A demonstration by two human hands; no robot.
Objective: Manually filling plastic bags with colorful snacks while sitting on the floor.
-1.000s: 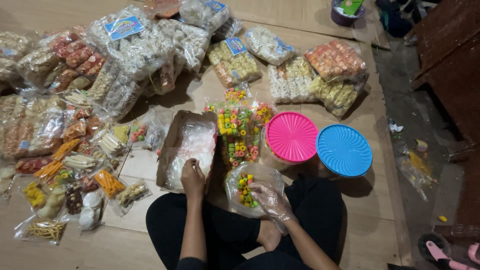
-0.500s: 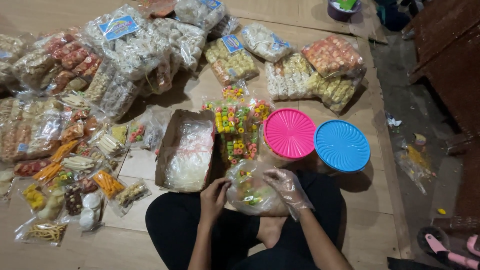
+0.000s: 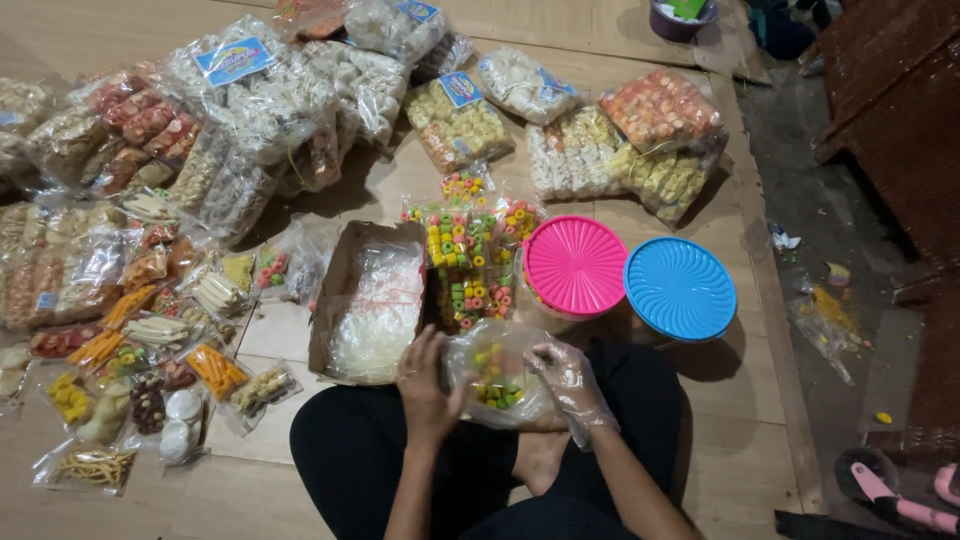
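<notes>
A small clear bag (image 3: 497, 378) of coloured ring sweets sat between the left hand (image 3: 428, 385) and the gloved right hand (image 3: 568, 382). An open cardboard box (image 3: 368, 300) of clear bags lay on the floor beside it. Large clear snack bags with blue labels (image 3: 236, 59) lined the floor's far edge; small sachets (image 3: 150, 340) lay at its left.

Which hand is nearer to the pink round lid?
The right hand. It sits just below the pink lid, gripping the clear bag of coloured rings. The left hand holds the bag's other side, nearer the cardboard box.
</notes>
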